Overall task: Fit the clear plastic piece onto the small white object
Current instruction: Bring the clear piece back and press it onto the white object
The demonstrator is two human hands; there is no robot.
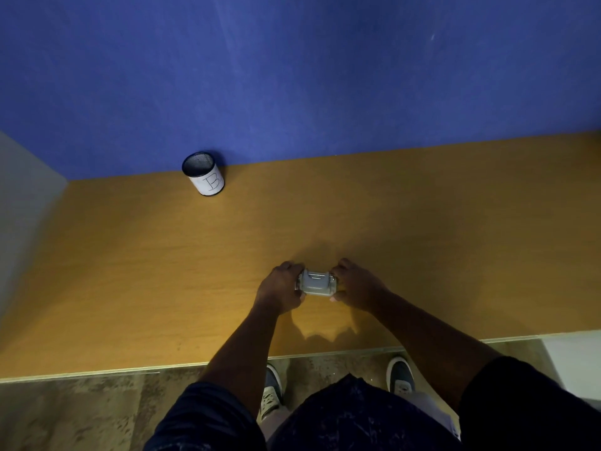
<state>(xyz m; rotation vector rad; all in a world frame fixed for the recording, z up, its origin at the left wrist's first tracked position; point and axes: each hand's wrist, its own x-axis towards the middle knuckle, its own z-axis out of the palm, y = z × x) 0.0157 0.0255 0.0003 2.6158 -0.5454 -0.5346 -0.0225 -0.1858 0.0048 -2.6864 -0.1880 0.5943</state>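
A small white object (314, 283), boxy with rounded corners, sits between both hands just above the wooden desk (162, 271). My left hand (282, 289) grips its left end and my right hand (356, 286) grips its right end. A clear plastic piece (332, 281) shows as glassy edges along the object's sides and top; whether it is fully seated I cannot tell. My fingers hide both ends of the object.
A mesh pen cup (204, 173) with a white label marked "B" stands at the back left against the blue wall (292, 76). The desk's front edge (130, 372) runs below my forearms, with floor and shoes beyond it.
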